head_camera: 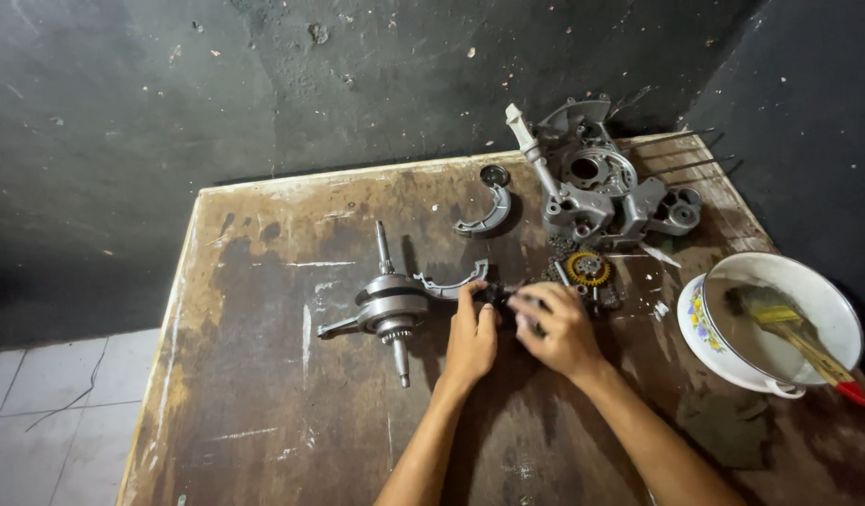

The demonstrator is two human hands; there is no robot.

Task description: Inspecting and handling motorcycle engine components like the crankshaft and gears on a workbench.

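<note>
Hands mid-table, edges well apart

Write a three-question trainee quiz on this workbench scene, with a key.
1. True or false: the crankshaft lies beside the left hand, on its outer side.
2. What rests inside the white bowl? A) a brush B) a hammer C) a chain
3. Fill in: both hands meet over a small dark ____.

Key:
1. True.
2. A; the brush has a yellow and red handle.
3. Part; the right hand covers most of it, so its kind cannot be told.
</note>
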